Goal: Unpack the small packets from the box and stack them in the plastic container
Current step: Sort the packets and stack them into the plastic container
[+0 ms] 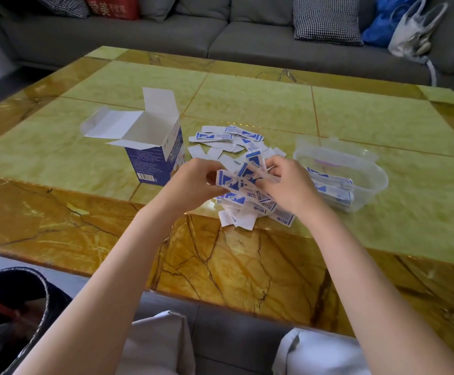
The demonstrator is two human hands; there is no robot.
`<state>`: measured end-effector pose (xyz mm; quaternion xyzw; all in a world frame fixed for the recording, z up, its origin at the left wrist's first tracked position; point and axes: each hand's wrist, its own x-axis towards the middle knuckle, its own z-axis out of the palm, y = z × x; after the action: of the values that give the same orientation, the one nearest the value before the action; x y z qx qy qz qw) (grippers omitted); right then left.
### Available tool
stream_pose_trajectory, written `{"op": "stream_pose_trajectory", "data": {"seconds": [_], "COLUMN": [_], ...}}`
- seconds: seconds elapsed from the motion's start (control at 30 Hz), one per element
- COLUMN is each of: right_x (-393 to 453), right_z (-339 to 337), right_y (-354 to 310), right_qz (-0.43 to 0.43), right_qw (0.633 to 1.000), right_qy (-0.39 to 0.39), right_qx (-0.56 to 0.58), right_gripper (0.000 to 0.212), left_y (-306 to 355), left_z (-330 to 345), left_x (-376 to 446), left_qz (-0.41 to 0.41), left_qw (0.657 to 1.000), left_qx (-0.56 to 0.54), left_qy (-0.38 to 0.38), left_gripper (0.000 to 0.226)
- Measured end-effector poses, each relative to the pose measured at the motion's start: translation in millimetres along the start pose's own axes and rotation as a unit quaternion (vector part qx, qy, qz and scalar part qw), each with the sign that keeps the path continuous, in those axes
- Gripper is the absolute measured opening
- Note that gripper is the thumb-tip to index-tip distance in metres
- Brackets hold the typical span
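Item: packets, sorting stage, seen from head cam. Step in hand, by my reading: gathering and squaring a bundle before it goes into the container. Left hand [193,182] and right hand [288,182] met over the pile, both w/ fingers curled round a fanned bundle of packets [243,177], held just above the desk [247,104]; the grip of each hand was clamped on that bundle, not loose. Box [152,155]: thin card, blue printed sides, white inside, flaps open, upright, left of the pile; appeared emptied, though its bottom was not visible. Loose packets [228,139]: flat narrow strips, white w/ blue print, slick paper or foil look, scattered between box and container, some face down, a few overlapping the desk's inner border. Container [377,182]: clear thin plastic, rounded rectangle, low walls, right of the pile, w/ a layer of packets already lying flat along its near side. Desk: glossy stone-look top, green panels, amber veined border. Next move prob. calls for aligning the bundle's edges, carrying it right and laying it flat on the stack; slick strips may slide out of the fan.
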<state>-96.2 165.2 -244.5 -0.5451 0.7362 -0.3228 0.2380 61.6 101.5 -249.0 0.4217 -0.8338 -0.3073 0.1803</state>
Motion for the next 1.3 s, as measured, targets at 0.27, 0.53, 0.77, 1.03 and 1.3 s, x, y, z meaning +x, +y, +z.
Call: {"op": "stream_pose_trajectory", "data": {"seconds": [0.27,0.53,0.77,1.03,1.3], "right_x": [2,2,-5,1,-2], "right_z": [-2,-2,-5,-7,3], "right_y": [5,7,8,10,5], "right_qz": [-0.06,-0.119,-0.046,-0.021,-0.059], "right_qw": [0.998,0.983,0.987,0.993,0.99], "right_qy": [0.009,0.009,-0.091,-0.07,-0.113], "right_qx": [-0.012,-0.141,-0.123,-0.093,-0.058], "right_gripper": [0.008,0.02,0.009,0.01,0.008], "left_y": [2,0,-11,-8,-2], "left_z": [-2,11,20,9,8], "left_x": [-1,2,4,7,7], "left_qz": [-0.071,-0.026,-0.011,-0.025,-0.005], "left_qw": [0.986,0.998,0.979,0.996,1.0], "left_qx": [-0.143,0.05,0.204,0.087,0.027], "left_qy": [-0.047,0.033,-0.003,0.021,-0.006], "left_gripper": [0.019,0.033,0.032,0.012,0.009]}}
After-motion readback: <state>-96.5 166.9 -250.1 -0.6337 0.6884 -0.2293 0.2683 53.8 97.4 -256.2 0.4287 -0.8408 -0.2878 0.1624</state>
